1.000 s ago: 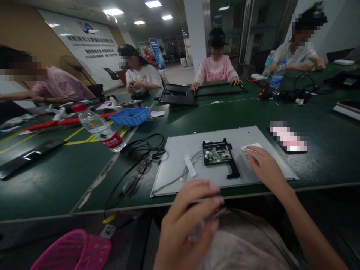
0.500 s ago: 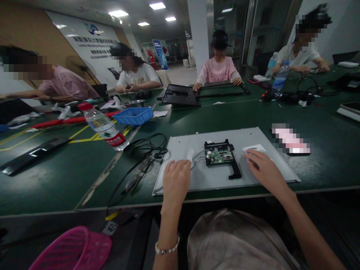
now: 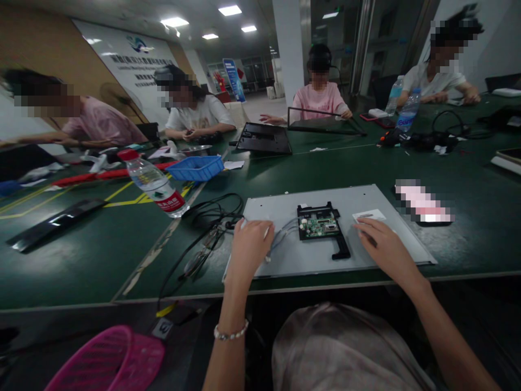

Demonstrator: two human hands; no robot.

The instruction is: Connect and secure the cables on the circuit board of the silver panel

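A flat grey panel (image 3: 280,206) lies on the table near its front edge. On its middle sits a black bracket (image 3: 341,247) with a green circuit board (image 3: 319,226); thin grey wires (image 3: 284,231) run from it to the left. My left hand (image 3: 253,244) is over the panel's left edge, beside the wire ends; its fingers are bent and their tips are partly hidden. My right hand (image 3: 380,244) rests at the panel's right part by a white label (image 3: 374,215), fingers apart, holding nothing.
Left of the panel are black cables (image 3: 211,209), glasses (image 3: 195,263), a water bottle (image 3: 157,187) and a blue tray (image 3: 197,169). A phone (image 3: 423,201) lies to the right. Across the table, people sit near a black frame (image 3: 321,127). A pink basket (image 3: 109,358) stands below.
My left hand has moved left and slightly up, away from the wires, and a white piece by its fingers no longer shows. The person opposite has lifted a hand off and tilted the frame.
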